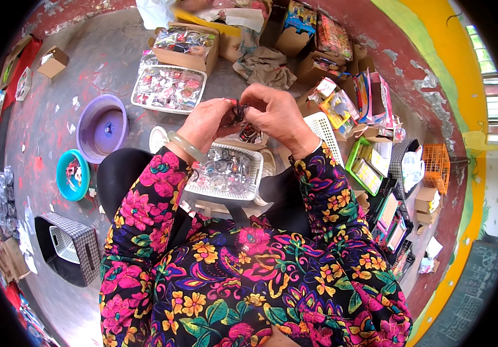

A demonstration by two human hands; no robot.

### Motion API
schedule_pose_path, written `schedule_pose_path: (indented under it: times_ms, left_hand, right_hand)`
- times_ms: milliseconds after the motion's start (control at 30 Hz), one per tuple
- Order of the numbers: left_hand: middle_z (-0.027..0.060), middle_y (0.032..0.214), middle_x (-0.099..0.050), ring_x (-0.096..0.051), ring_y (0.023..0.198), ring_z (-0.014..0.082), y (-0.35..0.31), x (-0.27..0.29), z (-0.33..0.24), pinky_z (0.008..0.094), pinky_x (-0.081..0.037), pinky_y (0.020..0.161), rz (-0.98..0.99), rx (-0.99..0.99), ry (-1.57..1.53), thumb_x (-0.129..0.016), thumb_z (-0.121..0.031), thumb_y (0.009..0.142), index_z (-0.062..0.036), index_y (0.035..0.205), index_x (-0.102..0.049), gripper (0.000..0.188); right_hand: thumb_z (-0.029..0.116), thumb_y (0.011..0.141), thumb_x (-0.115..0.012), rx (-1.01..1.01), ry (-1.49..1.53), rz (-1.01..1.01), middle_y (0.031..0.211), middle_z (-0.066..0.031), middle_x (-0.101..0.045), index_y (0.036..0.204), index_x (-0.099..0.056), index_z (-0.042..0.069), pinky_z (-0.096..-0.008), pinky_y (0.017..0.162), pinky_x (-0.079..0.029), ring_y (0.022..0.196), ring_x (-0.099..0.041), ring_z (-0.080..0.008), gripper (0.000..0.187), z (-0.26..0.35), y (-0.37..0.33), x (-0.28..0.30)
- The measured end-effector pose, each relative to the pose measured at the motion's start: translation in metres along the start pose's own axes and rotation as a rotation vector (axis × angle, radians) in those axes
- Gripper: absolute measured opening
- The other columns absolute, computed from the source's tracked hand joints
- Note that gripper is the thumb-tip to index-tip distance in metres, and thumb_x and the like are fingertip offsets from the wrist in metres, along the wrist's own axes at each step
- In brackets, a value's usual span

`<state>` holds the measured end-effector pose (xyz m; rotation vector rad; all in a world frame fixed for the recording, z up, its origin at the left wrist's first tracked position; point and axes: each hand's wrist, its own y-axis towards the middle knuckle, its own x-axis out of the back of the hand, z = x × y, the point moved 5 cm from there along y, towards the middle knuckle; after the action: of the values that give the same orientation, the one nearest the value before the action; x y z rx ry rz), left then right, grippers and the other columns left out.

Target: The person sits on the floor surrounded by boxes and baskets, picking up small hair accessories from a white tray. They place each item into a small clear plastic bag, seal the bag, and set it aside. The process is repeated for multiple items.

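My left hand (204,122), with a pale bangle (187,147) at its wrist, is raised in front of me. It meets my right hand (279,115) at the fingertips. Both pinch a small dark looped band (238,110), perhaps a hair tie; its lower part is hidden by the fingers. Under the hands, between my knees, sits a white plastic basket (221,193) filled with small clear-bagged pieces. Just beyond it, partly covered by my hands, is a box of dark and red small items (250,135).
Ahead stand another white basket (135,103) of bagged goods and a cardboard carton (207,58). A purple basin (83,139), a teal basin (59,176) and a checked bin (90,254) are on the left. Packed boxes, a green tray (350,165) and an orange crate (437,168) line the right wall.
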<state>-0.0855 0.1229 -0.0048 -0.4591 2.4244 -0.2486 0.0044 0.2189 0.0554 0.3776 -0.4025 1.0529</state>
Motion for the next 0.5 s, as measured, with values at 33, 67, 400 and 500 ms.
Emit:
schedule_pose_path:
  times_ms: [33,67,400,500]
  left_hand:
    - [0.0035,0.083,-0.055,-0.056,0.078,0.0121,-0.0006,-0.0012,-0.0011,0.0313,-0.052,0.079,-0.013,0.003,0.007,-0.045,-0.016,0.09,-0.0003,0.097,-0.056,0.02]
    - [0.0032,0.083,-0.055,-0.056,0.077,0.0119,-0.0012,-0.002,-0.0019,0.0312,-0.052,0.079,-0.025,0.006,0.013,-0.046,-0.016,0.09,-0.0003,0.097,-0.056,0.02]
    - [0.0054,0.09,-0.058,-0.058,0.083,0.0134,-0.0002,-0.0018,0.0008,0.0341,-0.052,0.077,0.015,0.014,0.091,-0.044,-0.018,0.09,-0.0013,0.1,-0.056,0.023]
    - [0.006,0.092,-0.059,-0.058,0.084,0.0137,0.0002,-0.0028,0.0002,0.0347,-0.052,0.076,0.026,-0.013,0.09,-0.045,-0.02,0.091,-0.0018,0.103,-0.056,0.025]
  right_hand:
    - [0.003,0.07,-0.056,0.03,-0.021,0.001,0.07,-0.0092,-0.059,0.083,-0.058,0.001,-0.0264,0.058,-0.045,0.062,-0.056,-0.0139,0.014,0.0002,0.0006,0.0024]
    - [0.003,0.07,-0.056,0.06,-0.042,0.002,0.07,-0.0091,-0.059,0.083,-0.058,0.001,-0.0262,0.058,-0.045,0.062,-0.055,-0.0132,0.013,0.0008,0.0008,0.0038]
    - [0.004,0.07,-0.055,-0.069,0.01,0.042,0.071,-0.0093,-0.062,0.085,-0.061,0.001,-0.0258,0.059,-0.046,0.064,-0.058,-0.0124,0.017,-0.0039,-0.0012,0.0065]
    - [0.007,0.069,-0.058,-0.074,-0.066,0.039,0.077,-0.0097,-0.063,0.083,-0.064,0.001,-0.0288,0.065,-0.046,0.072,-0.059,-0.0164,0.016,-0.0065,-0.0009,0.0094]
